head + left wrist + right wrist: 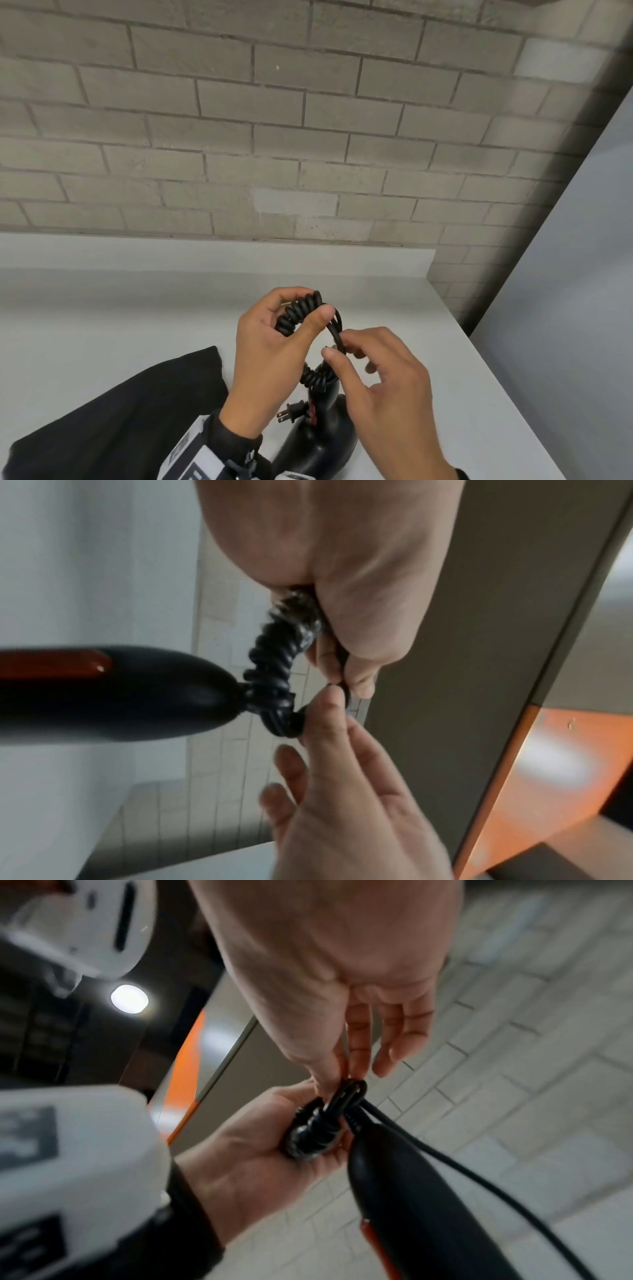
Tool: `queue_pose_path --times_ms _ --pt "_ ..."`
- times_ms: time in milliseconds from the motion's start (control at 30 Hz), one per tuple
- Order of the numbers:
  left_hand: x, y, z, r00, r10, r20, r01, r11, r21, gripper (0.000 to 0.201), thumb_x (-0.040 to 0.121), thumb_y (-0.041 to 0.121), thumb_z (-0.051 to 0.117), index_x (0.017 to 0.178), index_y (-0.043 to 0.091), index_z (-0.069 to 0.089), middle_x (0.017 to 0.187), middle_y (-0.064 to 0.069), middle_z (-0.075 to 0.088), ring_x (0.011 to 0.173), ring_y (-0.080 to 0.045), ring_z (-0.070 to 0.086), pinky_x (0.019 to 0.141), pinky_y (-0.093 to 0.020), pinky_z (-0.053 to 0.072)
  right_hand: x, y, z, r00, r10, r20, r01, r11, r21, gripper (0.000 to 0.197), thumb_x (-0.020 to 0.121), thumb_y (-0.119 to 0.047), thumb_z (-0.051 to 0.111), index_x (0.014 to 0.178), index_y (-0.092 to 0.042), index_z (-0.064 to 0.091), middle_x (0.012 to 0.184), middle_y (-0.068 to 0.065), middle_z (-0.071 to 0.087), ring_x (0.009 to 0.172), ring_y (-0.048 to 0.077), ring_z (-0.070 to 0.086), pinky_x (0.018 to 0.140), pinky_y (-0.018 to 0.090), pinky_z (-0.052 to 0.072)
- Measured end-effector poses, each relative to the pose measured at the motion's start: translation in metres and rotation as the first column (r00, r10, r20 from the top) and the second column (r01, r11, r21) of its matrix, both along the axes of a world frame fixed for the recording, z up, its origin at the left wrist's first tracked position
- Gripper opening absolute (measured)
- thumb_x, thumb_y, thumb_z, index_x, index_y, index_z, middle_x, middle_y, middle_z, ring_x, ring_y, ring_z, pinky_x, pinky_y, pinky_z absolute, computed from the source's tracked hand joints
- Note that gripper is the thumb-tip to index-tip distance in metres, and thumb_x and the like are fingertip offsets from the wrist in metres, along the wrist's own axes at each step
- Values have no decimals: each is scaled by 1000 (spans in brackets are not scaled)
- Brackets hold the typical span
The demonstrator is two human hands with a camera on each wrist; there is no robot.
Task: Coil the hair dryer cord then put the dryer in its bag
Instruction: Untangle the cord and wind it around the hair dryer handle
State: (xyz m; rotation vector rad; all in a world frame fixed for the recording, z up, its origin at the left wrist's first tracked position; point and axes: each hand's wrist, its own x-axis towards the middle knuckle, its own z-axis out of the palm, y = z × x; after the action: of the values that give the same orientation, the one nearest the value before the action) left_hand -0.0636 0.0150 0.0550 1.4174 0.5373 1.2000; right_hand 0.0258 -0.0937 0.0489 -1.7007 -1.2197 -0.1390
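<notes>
My left hand (304, 309) grips a bunch of the black spiral cord (295, 314) above the white counter. My right hand (337, 347) pinches a straight stretch of the same cord between thumb and forefinger, just right of the left thumb. The cord runs down to the handle end of the black hair dryer (318, 442), which sits below both hands with its handle up. The plug (289, 411) dangles beside the handle. The black bag (120, 421) lies flat at the lower left. In the left wrist view the dryer handle (120, 693) shows a red-brown switch strip; in the right wrist view the bunched cord (318, 1123) lies in my left palm.
The white counter (137, 308) runs to a grey brick wall (274, 137) at the back. Its right edge (486, 359) drops off beside a grey panel. A camera unit is strapped to my left wrist (198, 459).
</notes>
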Motion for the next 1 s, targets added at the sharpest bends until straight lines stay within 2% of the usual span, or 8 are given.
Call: queue_pose_path --times_ms 200,300,433,500,633,700,833,1000 --pt "0 -6 -5 991 127 -34 -115 964 241 24 75 38 79 95 33 67 85 18 72 72 -7 70 60 -31 59 0 -2 0 991 -121 64 118 992 44 9 84 -37 69 84 -28 71 76 -21 64 73 2 58 64 9 41" --pt "0 -3 -11 990 141 -33 -121 934 337 24 78 45 77 97 37 65 77 16 70 58 -9 67 56 -23 55 3 -8 17 972 -70 -225 71 997 -5 13 77 -25 81 70 -31 73 63 -14 68 67 1 63 59 9 44" --pt "-1 2 -13 990 132 -43 -99 888 450 30 80 55 72 101 35 64 66 11 65 48 -10 62 50 -28 53 16 -14 39 813 51 -580 -102 993 -55 9 74 -15 83 67 -17 77 55 -2 65 51 6 57 55 13 46" --pt "-2 4 -13 991 118 -57 -75 865 496 30 83 56 69 100 31 65 66 10 63 48 -11 61 49 -30 51 27 -17 49 699 121 -705 -216 975 -46 16 71 -19 85 69 -7 74 57 5 61 53 11 52 54 16 45" --pt "0 5 -15 995 85 -61 -43 864 501 30 85 55 68 98 28 66 63 5 61 47 -17 59 47 -33 49 44 -14 62 136 223 -965 -455 879 139 21 78 -23 78 75 -4 70 62 5 51 51 13 41 50 26 43" --pt "0 4 -17 995 75 -59 -39 885 465 29 84 54 70 99 29 67 61 4 61 46 -17 60 46 -32 50 44 -10 57 21 241 -970 -474 857 202 22 76 -27 77 77 -6 68 64 3 49 54 14 43 52 27 41" --pt "1 5 -20 998 10 -60 9 952 306 25 78 47 74 98 32 69 67 -1 69 52 -16 69 48 -23 52 31 -11 42 176 407 -897 -513 815 269 34 73 -34 81 83 -8 62 72 6 46 67 17 44 62 30 38" --pt "0 6 -20 998 14 -54 4 950 312 18 81 40 77 96 33 70 74 6 72 57 -14 72 50 -19 52 17 -16 16 779 318 -540 -370 929 13 31 66 -14 85 87 -23 64 84 -5 58 70 15 53 69 27 49"
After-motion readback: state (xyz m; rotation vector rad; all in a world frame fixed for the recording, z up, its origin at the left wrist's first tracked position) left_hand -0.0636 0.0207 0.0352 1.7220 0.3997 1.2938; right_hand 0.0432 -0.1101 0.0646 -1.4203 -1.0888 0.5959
